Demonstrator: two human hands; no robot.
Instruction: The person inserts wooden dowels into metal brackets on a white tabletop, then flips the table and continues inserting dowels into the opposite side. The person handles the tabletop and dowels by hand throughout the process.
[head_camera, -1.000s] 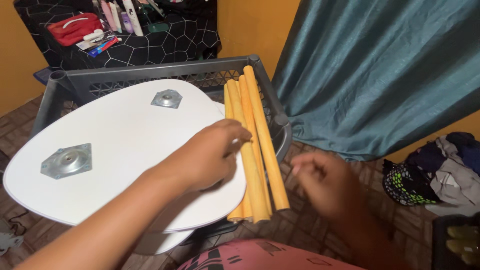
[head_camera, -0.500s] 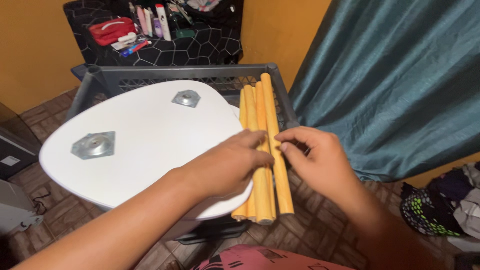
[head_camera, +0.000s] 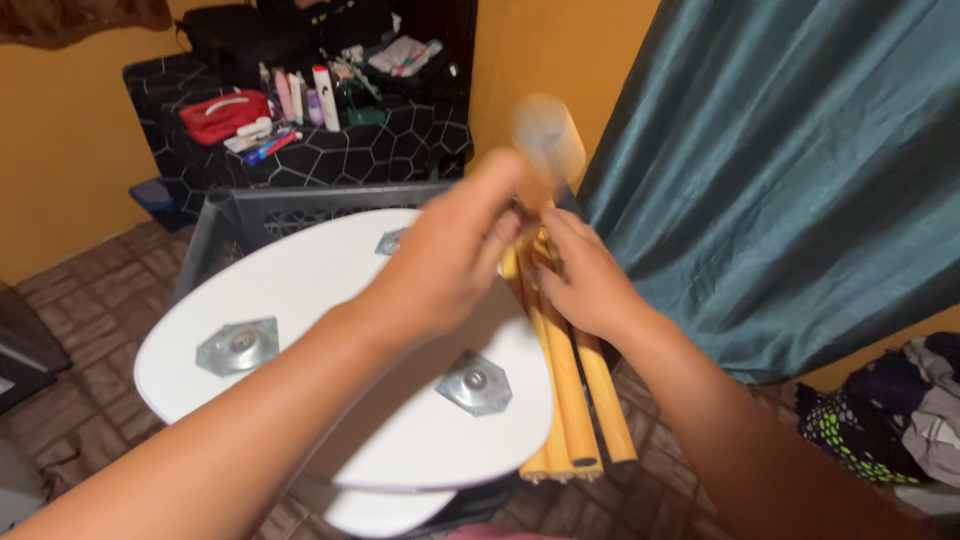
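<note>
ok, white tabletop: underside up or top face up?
Underside up. The white tabletop shows metal mounting plates on its upward face, resting across the grey crate.

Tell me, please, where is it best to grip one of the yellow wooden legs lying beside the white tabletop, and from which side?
Probably grip a wooden leg at mid-length, coming from above. The legs lie flat, side by side, along the white tabletop, so only their tops are free. The left hand and right hand are at their far ends.

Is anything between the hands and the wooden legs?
Nothing visible. The left hand and right hand are already on the wooden legs, lifting one blurred leg above the white tabletop.
</note>
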